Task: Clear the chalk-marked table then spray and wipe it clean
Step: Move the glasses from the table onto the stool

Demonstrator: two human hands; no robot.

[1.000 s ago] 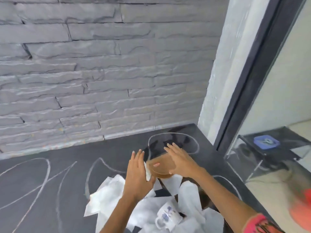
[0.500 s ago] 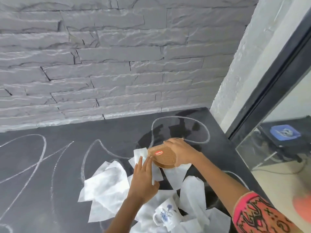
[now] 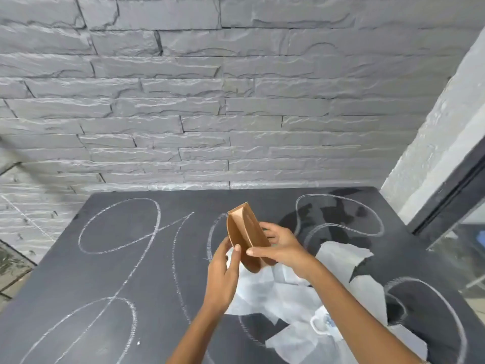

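Left hand (image 3: 221,279) and right hand (image 3: 283,250) grip folded brown plate (image 3: 241,229); tissues (image 3: 275,298), mug (image 3: 322,323) lie at 5 o'clock on table (image 3: 91,271).

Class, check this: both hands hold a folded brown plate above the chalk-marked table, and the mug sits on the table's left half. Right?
Wrong on the mug: the head view shows it on the right, among the white napkins. Both the left hand and right hand do hold the folded brown plate above the chalk-marked table.
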